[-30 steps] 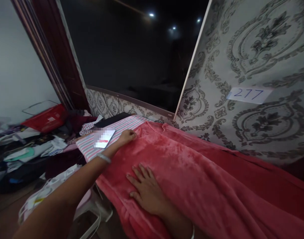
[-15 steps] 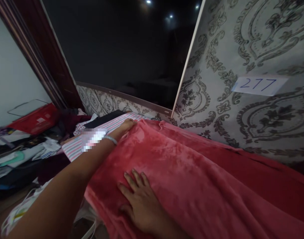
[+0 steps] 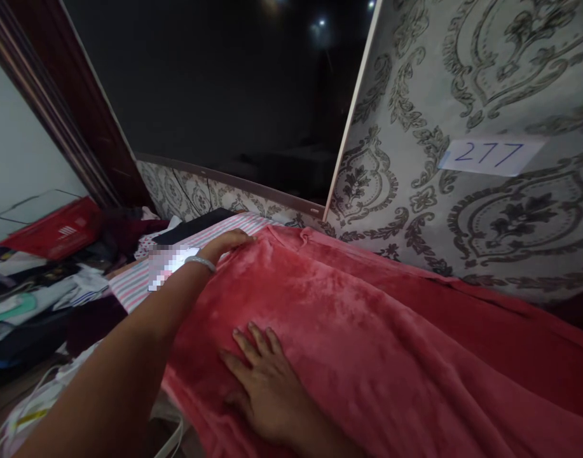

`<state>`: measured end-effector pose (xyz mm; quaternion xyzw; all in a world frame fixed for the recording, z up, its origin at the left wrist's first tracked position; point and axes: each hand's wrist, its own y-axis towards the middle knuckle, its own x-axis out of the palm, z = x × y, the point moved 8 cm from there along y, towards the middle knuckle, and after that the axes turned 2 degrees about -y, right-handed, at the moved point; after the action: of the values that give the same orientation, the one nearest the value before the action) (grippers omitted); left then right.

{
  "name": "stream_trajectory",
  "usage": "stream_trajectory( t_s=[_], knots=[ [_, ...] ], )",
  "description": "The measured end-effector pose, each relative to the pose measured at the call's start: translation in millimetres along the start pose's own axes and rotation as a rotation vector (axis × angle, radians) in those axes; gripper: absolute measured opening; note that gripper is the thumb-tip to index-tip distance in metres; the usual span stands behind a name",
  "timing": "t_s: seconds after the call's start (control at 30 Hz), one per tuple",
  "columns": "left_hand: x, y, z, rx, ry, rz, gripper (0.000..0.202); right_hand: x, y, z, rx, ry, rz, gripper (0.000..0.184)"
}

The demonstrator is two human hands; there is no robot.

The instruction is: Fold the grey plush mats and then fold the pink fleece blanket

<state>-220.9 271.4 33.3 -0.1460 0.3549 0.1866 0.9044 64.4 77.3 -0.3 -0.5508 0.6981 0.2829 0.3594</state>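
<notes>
A large piece of red plush cloth (image 3: 320, 318) lies spread before me; I cannot tell whether it is a blanket or a garment. My left hand (image 3: 231, 240), with a pale bracelet at the wrist, reaches to the cloth's far left corner. Its fingers look stretched along the edge there, partly out of sight. Nearer to me, my right hand (image 3: 267, 385) rests palm down on the cloth with its fingers spread. Soft folds run through the cloth toward the right.
Beside the cloth lies a striped cloth (image 3: 246, 222) with a dark flat item (image 3: 196, 226) on it. A red bag (image 3: 57, 229) and heaped clothes (image 3: 81, 286) fill the left. Behind are a large dark screen (image 3: 215, 89) and a patterned wall (image 3: 415, 114) bearing a paper marked 277 (image 3: 491, 156).
The view has shifted slightly, so most things sit a little further left or higher. My left hand looks flatter at the cloth's corner. My right hand stays on the cloth.
</notes>
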Motion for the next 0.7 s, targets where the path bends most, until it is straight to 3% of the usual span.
stream_trajectory(
  t_s=[0.1,0.3,0.43,0.53,0.7],
  knots=[
    [-5.5,-10.2,-4.2,-0.008,0.121,-0.030,0.023,2.1,0.5,1.3,0.002,-0.014,-0.003,0.061],
    [6.0,-26.5,-4.2,0.071,0.290,0.152,0.016,4.9,2.6,3.4,0.000,-0.058,0.002,0.061],
    [4.1,-35.8,-11.6,0.054,0.286,0.157,0.022,5.8,2.5,3.8,-0.005,-0.082,0.006,0.062],
    [-7.1,-47.5,-24.2,0.021,0.228,0.061,0.032,8.7,2.8,5.7,-0.007,-0.090,0.014,0.063],
    [-6.9,-82.5,-50.2,-0.031,-0.052,-0.299,0.049,17.8,6.2,12.3,0.004,-0.112,0.019,0.063]
  ],
)
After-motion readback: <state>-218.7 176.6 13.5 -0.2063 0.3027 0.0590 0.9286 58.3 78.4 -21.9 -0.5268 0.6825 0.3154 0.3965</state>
